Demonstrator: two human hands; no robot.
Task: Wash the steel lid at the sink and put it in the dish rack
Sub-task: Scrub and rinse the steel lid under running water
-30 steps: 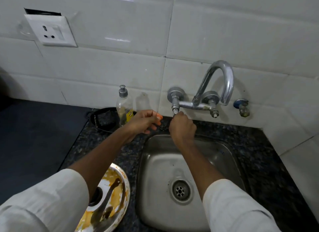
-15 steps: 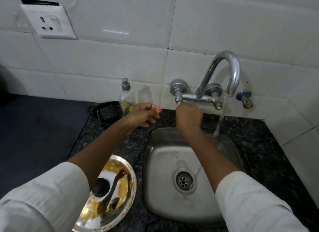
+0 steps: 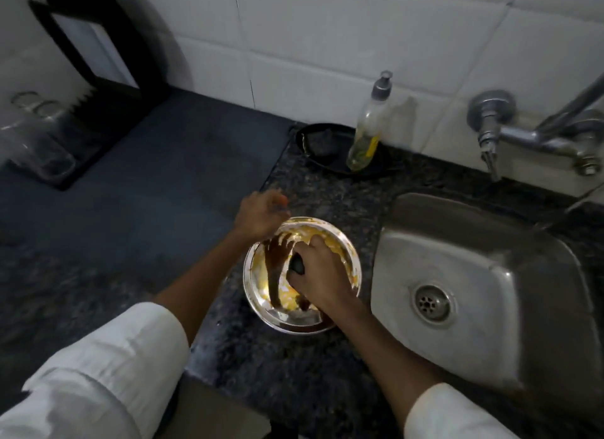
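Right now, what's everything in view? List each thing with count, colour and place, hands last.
steel lid: one, silver smeared with yellow-orange food, on the granite counter left of the sink
lid knob: one, black, at the lid's middle
sink: one, steel, right of the lid
tap: one, chrome, on the wall above the sink
soap bottle: one, clear with grey pump, by the wall
dark tray: one, black, under the bottle
dish rack: one, black, far left
left hand: one, at the lid's far rim
right hand: one, gripping the knob
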